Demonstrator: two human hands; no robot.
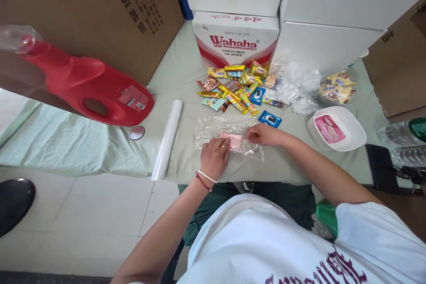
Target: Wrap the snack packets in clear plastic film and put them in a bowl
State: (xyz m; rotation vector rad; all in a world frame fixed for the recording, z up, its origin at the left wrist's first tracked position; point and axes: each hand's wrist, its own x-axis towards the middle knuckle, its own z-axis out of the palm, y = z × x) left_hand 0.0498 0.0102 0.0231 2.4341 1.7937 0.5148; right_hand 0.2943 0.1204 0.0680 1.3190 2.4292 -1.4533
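A pink-striped snack packet (235, 141) lies on a crumpled sheet of clear plastic film (208, 126) near the table's front edge. From its left end, my left hand (214, 156) presses on the packet, fingers bent and close together. On the other side, my right hand (262, 134) has its fingers curled and pinched on the film's right part, just beside the packet. The fingertips of both hands are partly hidden. A blue snack packet (270, 119) lies right behind my right hand. To the left rests a white roll of film (168, 140).
Several wrapped snacks (233, 97) are heaped before the Wahaha carton (236, 40). Right of them are crumpled clear plastic (299, 82), a bowl of snacks (337, 88) and a white tub (357, 135). A red jug (96, 84) and a round lid (136, 132) are at left.
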